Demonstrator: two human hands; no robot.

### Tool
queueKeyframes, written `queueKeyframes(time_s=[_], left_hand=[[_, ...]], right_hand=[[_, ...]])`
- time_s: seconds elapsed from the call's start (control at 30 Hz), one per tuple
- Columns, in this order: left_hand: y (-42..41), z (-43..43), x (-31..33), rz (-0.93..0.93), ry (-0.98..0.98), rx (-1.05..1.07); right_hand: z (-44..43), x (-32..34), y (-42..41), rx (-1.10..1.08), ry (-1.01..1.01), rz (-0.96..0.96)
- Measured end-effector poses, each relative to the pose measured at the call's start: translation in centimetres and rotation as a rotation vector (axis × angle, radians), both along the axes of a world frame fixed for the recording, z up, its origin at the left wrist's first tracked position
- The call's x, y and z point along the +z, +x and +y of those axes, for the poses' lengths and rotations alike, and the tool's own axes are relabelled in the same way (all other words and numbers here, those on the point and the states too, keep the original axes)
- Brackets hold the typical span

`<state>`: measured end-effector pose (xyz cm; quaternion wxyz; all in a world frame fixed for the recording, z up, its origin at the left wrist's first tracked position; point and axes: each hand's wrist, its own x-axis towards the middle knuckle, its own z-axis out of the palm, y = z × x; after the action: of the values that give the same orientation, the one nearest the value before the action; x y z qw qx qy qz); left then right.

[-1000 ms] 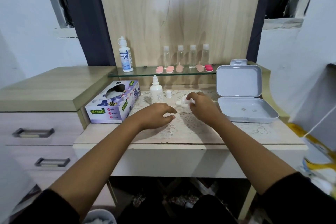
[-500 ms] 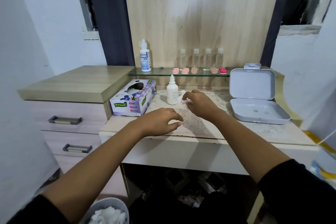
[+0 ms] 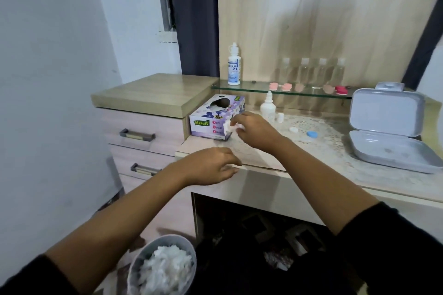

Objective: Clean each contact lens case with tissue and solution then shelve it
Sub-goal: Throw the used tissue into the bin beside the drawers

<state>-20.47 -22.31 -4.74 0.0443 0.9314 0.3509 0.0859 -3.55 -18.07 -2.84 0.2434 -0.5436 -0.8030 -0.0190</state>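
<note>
A: Two lens-case parts on the mat [image 3: 323,151]: white piece [image 3: 293,130], blue piece [image 3: 311,134]. Tissue box [image 3: 211,124] just behind right hand [image 3: 255,133]
B: It moved left off them, pinching tissue wad [image 3: 230,126]; left hand [image 3: 211,166] loosely curled, empty

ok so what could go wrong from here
The small dropper bottle stands with its cap apparently off, just behind the right hand; a careless swing could tip and spill it. The white case piece and blue case piece lie loose on the lace mat near that forearm and might get swept off. The wadded tissue pinched in the right hand could miss the bin below.
</note>
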Motion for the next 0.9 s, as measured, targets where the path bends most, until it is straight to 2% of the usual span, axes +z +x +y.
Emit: queueKeyframes(time_s=[0.27,0.57,0.9], left_hand=[[-6.1,0.1,-1.7,0.019,-0.017,0.122],[-14.1,-0.1,-4.5,0.009,-0.043,0.261],[-20.5,0.0,-10.0,0.019,-0.099,0.382]], right_hand=[[1.7,-0.7,-7.0,0.137,-0.033,-0.035],[3.5,-2.4,-15.4,0.313,-0.067,0.007],[4.5,-7.0,-23.0,0.421,-0.146,-0.042]])
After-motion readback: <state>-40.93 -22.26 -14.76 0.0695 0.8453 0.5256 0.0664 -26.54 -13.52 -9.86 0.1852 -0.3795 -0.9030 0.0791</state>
